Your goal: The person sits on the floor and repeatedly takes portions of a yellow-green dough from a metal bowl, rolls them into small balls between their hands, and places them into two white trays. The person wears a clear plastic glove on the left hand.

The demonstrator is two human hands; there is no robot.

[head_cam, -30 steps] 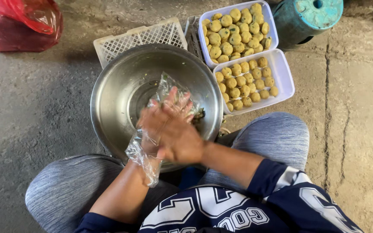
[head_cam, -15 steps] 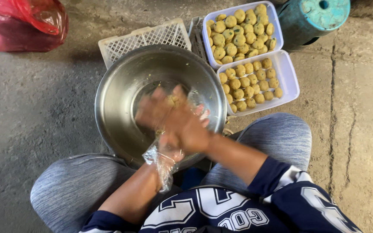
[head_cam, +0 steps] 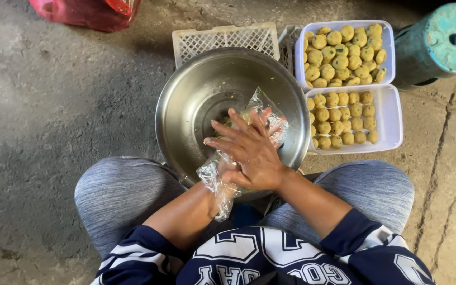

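Observation:
My right hand [head_cam: 249,153] lies flat, fingers spread, on top of my left hand [head_cam: 215,177], which wears a loose clear plastic glove. Both hover over the near side of a large steel bowl [head_cam: 186,89] set between my knees. My left hand is mostly covered, and whatever is between the palms is hidden. To the right of the bowl stand two white rectangular trays. The far tray [head_cam: 390,37] is packed with yellow-green food balls [head_cam: 344,53]. The near tray [head_cam: 389,119] holds several rows of balls [head_cam: 341,119] on its left side.
A white lattice crate [head_cam: 222,39] sits behind the bowl. A red plastic bag [head_cam: 88,10] lies at the far left and a teal round stool [head_cam: 439,39] stands at the far right. The floor is cracked concrete. My knees [head_cam: 122,195] flank the bowl.
My right palm has slid back and forth across the gloved left hand over the bowl. The glove's loose plastic has shifted with it. The trays and bowl stay put.

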